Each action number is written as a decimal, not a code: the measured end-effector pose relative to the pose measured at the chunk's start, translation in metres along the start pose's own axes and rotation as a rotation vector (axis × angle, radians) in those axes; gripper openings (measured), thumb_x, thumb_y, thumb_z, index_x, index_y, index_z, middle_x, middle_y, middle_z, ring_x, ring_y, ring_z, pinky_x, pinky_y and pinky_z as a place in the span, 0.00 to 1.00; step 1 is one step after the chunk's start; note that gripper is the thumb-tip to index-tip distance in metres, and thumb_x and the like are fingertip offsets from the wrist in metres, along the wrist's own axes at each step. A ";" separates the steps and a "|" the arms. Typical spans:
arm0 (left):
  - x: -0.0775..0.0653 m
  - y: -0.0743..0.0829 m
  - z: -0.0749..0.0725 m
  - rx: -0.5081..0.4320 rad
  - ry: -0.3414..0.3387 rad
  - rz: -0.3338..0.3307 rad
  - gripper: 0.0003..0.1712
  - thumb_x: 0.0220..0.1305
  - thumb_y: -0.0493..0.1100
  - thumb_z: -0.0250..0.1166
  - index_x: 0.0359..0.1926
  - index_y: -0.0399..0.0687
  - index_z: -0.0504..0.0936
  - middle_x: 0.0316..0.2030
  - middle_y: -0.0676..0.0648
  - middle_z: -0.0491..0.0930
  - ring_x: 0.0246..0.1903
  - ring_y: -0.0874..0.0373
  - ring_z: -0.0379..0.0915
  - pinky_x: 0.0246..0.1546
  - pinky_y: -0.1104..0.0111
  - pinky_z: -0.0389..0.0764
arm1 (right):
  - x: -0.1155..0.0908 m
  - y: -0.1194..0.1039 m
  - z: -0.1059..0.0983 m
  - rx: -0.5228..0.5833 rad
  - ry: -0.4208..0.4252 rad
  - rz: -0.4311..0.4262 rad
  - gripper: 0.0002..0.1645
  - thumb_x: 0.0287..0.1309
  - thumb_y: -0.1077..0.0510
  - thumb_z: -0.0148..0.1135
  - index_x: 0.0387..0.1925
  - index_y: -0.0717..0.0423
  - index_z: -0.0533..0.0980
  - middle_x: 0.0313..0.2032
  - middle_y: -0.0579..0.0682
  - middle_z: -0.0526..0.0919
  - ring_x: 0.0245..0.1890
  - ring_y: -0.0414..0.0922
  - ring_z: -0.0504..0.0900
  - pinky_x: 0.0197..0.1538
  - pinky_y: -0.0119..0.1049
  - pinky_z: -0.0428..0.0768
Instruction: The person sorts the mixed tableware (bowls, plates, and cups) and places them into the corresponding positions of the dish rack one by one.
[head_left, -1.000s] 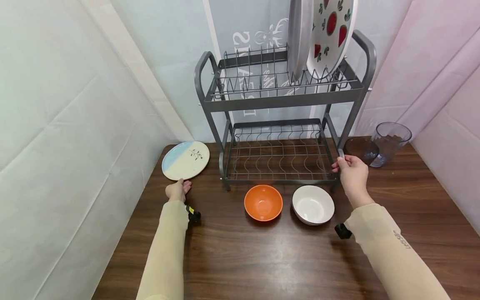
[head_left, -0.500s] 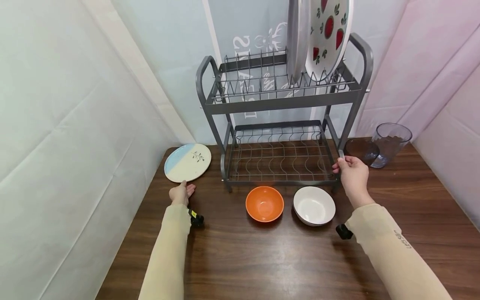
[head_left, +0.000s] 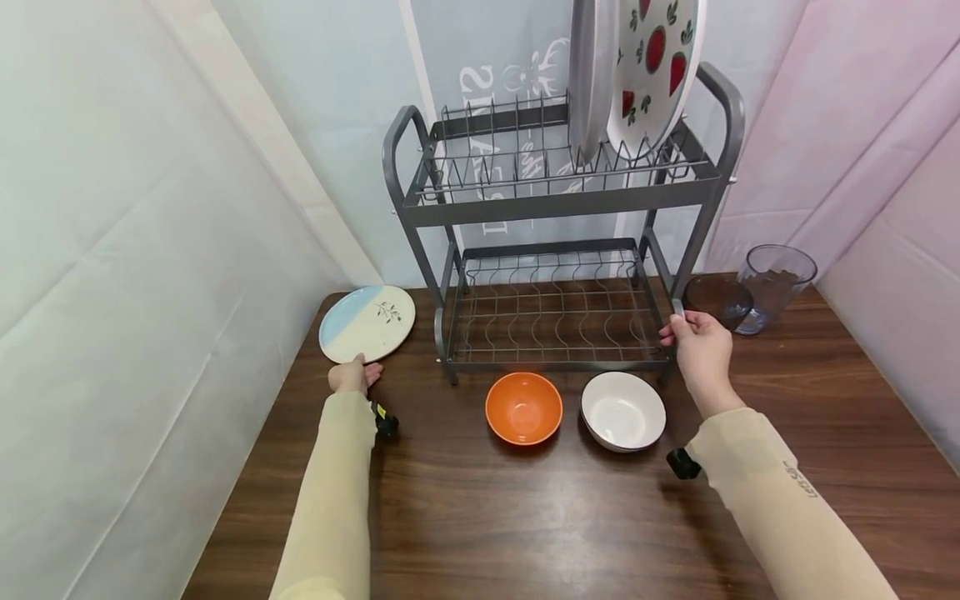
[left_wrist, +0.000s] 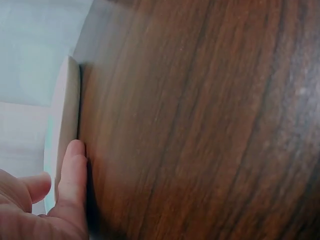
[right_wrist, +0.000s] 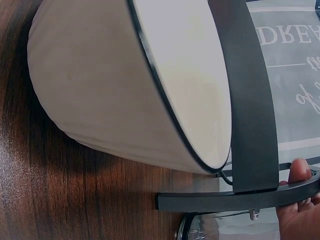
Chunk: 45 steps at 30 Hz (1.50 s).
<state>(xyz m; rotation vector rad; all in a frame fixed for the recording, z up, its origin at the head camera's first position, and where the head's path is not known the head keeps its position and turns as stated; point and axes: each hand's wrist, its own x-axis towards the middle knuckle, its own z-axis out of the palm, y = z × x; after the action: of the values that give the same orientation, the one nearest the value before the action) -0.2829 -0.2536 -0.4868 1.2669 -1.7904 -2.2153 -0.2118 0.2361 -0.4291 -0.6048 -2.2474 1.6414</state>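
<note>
A round plate (head_left: 367, 325), light blue and cream with a leafy sprig, lies on the table at the left. My left hand (head_left: 348, 377) is at its near edge. In the left wrist view a straight finger (left_wrist: 74, 175) lies along the plate's rim, with the thumb close by on the upper side. At the right, my right hand (head_left: 703, 358) grips the lower right front side of a grey two-tier dish rack (head_left: 555, 205), thumb and fingers on either side of the bar. Two large plates, one with a strawberry pattern (head_left: 656, 75), stand upright on the top tier.
In front of the rack sit an orange bowl (head_left: 523, 408) and a white bowl (head_left: 622, 411) with a dark rim. Beyond my right hand stand a clear bluish glass (head_left: 776, 283) and a dark round vessel (head_left: 717, 302). White sheeting (head_left: 150, 292) borders the table's left side.
The head view shifts slightly. My left hand stays by the plate's edge and my right hand keeps its grip on the rack; no object has visibly moved.
</note>
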 end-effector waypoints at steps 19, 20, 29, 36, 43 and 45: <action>0.018 -0.001 -0.001 0.030 0.015 -0.051 0.26 0.64 0.38 0.44 0.62 0.39 0.54 0.15 0.49 0.75 0.26 0.61 0.80 0.38 0.71 0.78 | 0.000 -0.001 0.002 0.059 0.018 -0.005 0.19 0.60 0.56 0.48 0.47 0.68 0.68 0.13 0.30 0.72 0.14 0.29 0.75 0.25 0.18 0.73; 0.018 -0.002 -0.001 0.026 0.016 -0.053 0.26 0.64 0.39 0.44 0.62 0.39 0.54 0.14 0.50 0.74 0.26 0.61 0.80 0.39 0.71 0.78 | 0.000 -0.001 0.002 0.059 0.018 -0.007 0.19 0.60 0.57 0.48 0.47 0.68 0.68 0.13 0.30 0.72 0.14 0.29 0.75 0.25 0.18 0.74; 0.020 -0.008 -0.001 0.020 0.034 -0.034 0.25 0.63 0.43 0.46 0.60 0.39 0.59 0.14 0.51 0.76 0.24 0.63 0.80 0.35 0.73 0.79 | 0.000 0.000 0.002 0.055 0.017 -0.031 0.18 0.60 0.58 0.48 0.46 0.69 0.69 0.13 0.30 0.72 0.14 0.28 0.74 0.25 0.19 0.74; 0.019 -0.014 -0.004 0.024 0.019 0.027 0.24 0.63 0.41 0.45 0.58 0.34 0.60 0.13 0.50 0.76 0.20 0.62 0.79 0.33 0.73 0.79 | -0.001 -0.001 0.000 0.023 0.004 -0.038 0.19 0.61 0.57 0.47 0.46 0.69 0.69 0.13 0.28 0.71 0.14 0.27 0.74 0.26 0.19 0.73; 0.005 -0.015 -0.005 0.068 0.011 0.094 0.24 0.63 0.40 0.45 0.58 0.31 0.59 0.14 0.48 0.76 0.21 0.60 0.79 0.33 0.71 0.79 | -0.002 -0.002 -0.001 0.013 0.000 -0.048 0.17 0.61 0.57 0.47 0.44 0.67 0.69 0.14 0.30 0.71 0.14 0.27 0.73 0.26 0.20 0.74; 0.002 -0.014 -0.006 0.080 0.005 0.106 0.25 0.63 0.40 0.45 0.59 0.30 0.58 0.14 0.48 0.76 0.22 0.59 0.80 0.34 0.70 0.79 | -0.002 -0.001 -0.001 0.008 0.002 -0.049 0.17 0.61 0.57 0.47 0.44 0.67 0.69 0.14 0.30 0.71 0.14 0.26 0.73 0.26 0.20 0.74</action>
<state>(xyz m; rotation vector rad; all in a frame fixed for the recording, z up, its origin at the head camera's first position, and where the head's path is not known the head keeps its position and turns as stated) -0.2743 -0.2546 -0.4999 1.1592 -1.9147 -2.1033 -0.2096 0.2355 -0.4275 -0.5443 -2.2351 1.6252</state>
